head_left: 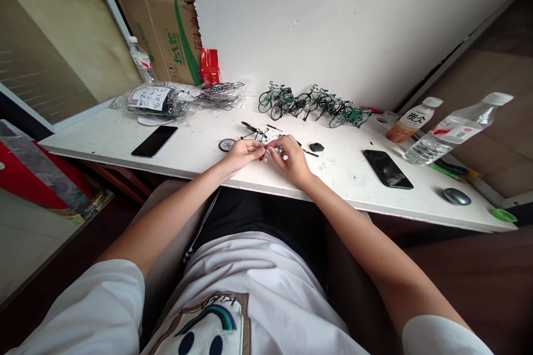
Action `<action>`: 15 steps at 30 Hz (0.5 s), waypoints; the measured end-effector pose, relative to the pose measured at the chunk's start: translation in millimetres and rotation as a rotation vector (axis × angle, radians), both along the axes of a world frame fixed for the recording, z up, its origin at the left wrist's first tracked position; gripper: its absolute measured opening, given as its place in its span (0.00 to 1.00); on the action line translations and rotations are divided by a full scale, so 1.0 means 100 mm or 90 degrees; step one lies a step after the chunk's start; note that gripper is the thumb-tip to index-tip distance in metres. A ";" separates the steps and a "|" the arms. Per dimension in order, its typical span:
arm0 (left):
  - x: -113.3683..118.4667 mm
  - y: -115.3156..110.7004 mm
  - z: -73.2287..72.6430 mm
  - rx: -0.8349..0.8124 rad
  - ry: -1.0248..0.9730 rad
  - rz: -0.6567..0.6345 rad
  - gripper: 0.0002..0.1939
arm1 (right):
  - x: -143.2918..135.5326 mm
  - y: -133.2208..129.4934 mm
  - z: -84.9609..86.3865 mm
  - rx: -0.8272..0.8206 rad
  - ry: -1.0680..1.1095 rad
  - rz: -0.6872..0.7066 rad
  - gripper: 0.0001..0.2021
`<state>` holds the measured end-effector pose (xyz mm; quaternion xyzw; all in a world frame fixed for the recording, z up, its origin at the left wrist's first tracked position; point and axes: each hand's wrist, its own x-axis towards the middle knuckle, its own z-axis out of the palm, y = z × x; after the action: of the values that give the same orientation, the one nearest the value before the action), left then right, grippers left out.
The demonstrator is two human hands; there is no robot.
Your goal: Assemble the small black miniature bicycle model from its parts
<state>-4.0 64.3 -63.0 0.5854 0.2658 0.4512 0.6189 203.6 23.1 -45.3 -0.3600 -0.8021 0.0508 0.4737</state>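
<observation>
My left hand (pixel 244 156) and my right hand (pixel 290 160) meet over the front part of the white table. Their fingertips pinch together around something small and dark, too small to name. Just behind them lie a black miniature bicycle frame (pixel 255 132) and small loose parts. A spoked wheel (pixel 227 145) rests on the table beside my left hand. To the right of my right hand sits a small black block (pixel 317 147), with a thin dark tool partly showing nearer the hand.
Several miniature bicycles (pixel 350 116) stand along the wall. Plastic bags (pixel 154 101) of parts and a phone (pixel 154 141) are on the left. Another phone (pixel 388 168), a water bottle (pixel 445 133), a drink bottle (pixel 410 122) and a mouse (pixel 457 196) are on the right.
</observation>
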 end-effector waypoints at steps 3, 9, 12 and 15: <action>-0.01 -0.03 0.03 -0.013 -0.029 -0.004 0.31 | -0.02 -0.01 0.01 -0.037 0.065 0.009 0.14; -0.02 -0.08 0.11 -0.041 -0.061 -0.035 0.30 | 0.00 0.02 0.09 -0.211 0.230 0.043 0.21; 0.00 -0.11 0.13 -0.081 -0.100 -0.077 0.28 | 0.00 0.03 0.10 -0.274 0.254 0.108 0.22; 0.03 -0.13 0.10 -0.115 -0.141 -0.101 0.26 | -0.02 0.03 0.08 -0.312 0.284 0.148 0.23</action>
<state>-1.5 51.4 -52.6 0.4930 0.1886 0.4370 0.7283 202.1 26.6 -37.1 -0.3492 -0.6784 0.3728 0.5280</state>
